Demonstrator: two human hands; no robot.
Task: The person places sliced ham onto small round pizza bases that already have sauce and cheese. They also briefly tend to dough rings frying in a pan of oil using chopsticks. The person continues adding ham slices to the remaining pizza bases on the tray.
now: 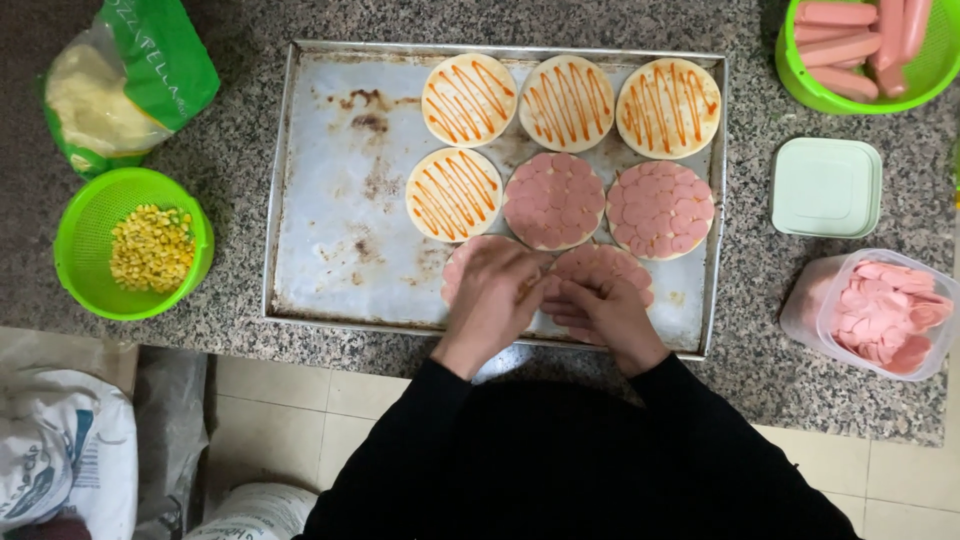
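A metal baking tray (330, 200) lies on the granite counter with several small round pizza bases on it. Some bases (468, 100) carry orange sauce stripes, others (554, 200) are covered with pink sausage slices. My left hand (490, 300) rests over a front base (462, 262) partly covered with slices. My right hand (605, 312) sits beside it on another sliced-sausage base (605, 262), fingers curled toward the left hand. Whether either hand pinches a slice is hidden.
A clear tub of sausage slices (885, 312) and a pale green lid (826, 187) sit to the right. A green basket of whole sausages (865, 50) is at back right. A green basket of corn (135, 243) and a cheese bag (120, 80) are on the left.
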